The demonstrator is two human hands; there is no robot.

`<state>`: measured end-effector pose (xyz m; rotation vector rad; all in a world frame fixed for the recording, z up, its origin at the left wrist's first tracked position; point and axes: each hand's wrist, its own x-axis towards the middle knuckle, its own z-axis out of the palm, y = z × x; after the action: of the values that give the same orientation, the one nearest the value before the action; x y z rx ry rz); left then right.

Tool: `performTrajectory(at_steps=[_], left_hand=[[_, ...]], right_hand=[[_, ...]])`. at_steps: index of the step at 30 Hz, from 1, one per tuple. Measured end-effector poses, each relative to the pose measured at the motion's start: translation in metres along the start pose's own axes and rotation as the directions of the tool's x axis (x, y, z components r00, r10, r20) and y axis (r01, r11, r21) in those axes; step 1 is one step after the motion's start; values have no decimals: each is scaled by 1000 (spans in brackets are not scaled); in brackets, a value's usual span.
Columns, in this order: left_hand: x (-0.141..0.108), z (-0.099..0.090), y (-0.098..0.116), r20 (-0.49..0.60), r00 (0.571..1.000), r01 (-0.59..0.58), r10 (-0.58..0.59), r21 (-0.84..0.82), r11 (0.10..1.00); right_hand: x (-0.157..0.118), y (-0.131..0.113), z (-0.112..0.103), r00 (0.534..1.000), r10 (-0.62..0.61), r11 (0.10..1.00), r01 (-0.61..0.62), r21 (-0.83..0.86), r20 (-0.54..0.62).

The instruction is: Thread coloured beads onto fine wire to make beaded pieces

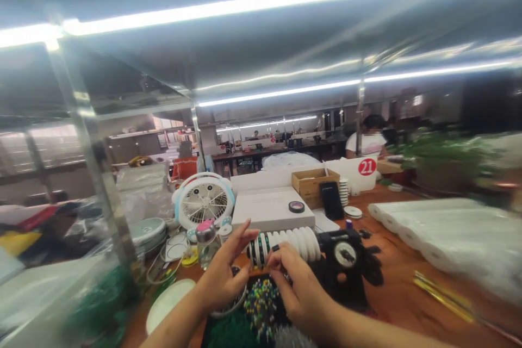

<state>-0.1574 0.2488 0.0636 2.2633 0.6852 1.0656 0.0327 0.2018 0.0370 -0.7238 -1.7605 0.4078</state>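
Observation:
A white ribbed roller (302, 243) lies sideways in front of me, joined at its right end to a black machine with a round dial (345, 254). Dark and green bands (261, 250) circle its left end. My left hand (226, 272) is beside that end, thumb and fingers spread, with nothing visible between them. My right hand (296, 283) is at the roller's front, fingers curled and pinched together; whatever the fingertips hold is too small to make out. Below the hands, many colourful round-headed pins (261, 302) lie in a dark tray, next to green material (230, 330).
Behind the roller are a white box (269, 207) with a tape roll (296, 206), a cardboard box (312, 182) and a fan (205, 201). A glass jar (207, 244) is left, rolled plastic (444, 228) right. A person (366, 141) sits farther back.

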Motion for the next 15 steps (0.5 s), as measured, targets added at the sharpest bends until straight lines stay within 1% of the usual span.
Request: performTrajectory(at_steps=[2,5,7,9,12,15], left_hand=[[-1,1,-1,-16,1000,-8,9,59,998],[1,4,-3,-49,998,-29,35,104,994],[2,6,-4,-74,996,-48,57,112,993],[4,6,-2,-88,993,-62,74,132,989],[4,6,1,-83,994,-59,73,160,985],[3,6,2,-85,994,-55,71,170,984]], right_hand=[[4,0,-5,999,-17,999,15,-48,-31],[17,5,-13,995,-64,968,43,-248,-79],[26,11,-16,997,-32,915,1,-404,-69],[32,17,-15,1000,14,853,-24,-521,-23],[34,20,-13,999,15,802,11,-597,38],[32,18,-13,999,3,788,25,-616,45]])
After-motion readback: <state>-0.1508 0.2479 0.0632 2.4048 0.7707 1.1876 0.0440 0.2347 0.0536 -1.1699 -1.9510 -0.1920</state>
